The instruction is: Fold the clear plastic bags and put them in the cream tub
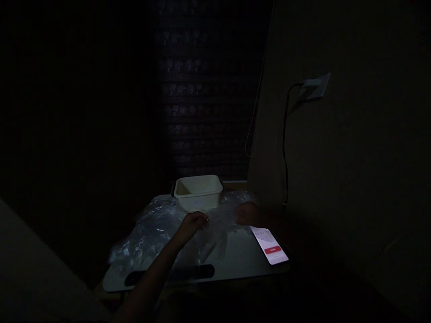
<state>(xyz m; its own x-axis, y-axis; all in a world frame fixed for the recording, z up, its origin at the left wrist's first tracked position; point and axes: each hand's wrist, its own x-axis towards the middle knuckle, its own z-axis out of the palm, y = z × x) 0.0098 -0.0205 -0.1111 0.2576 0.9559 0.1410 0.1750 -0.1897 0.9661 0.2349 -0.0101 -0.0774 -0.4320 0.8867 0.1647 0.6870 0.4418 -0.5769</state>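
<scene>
Crinkled clear plastic [151,229], a bag or sheet, spreads over the left and middle of the small table. My left hand [195,220] pinches it with closed fingers, just in front of a white plastic basin [199,199]. My right hand [247,214] is curled and blurred by motion. It appears closed on the plastic, which stretches between both hands. Right below this hand lies a lit phone [270,246] with a red button on its screen. The basin stands upright at the table's back; its inside is dim.
The room is very dark. The small white folding table [235,264] has a dark slot [205,271] along its front edge. A wall socket [314,86] with a hanging black cable [284,143] is at right. Blinds [208,107] cover the window behind.
</scene>
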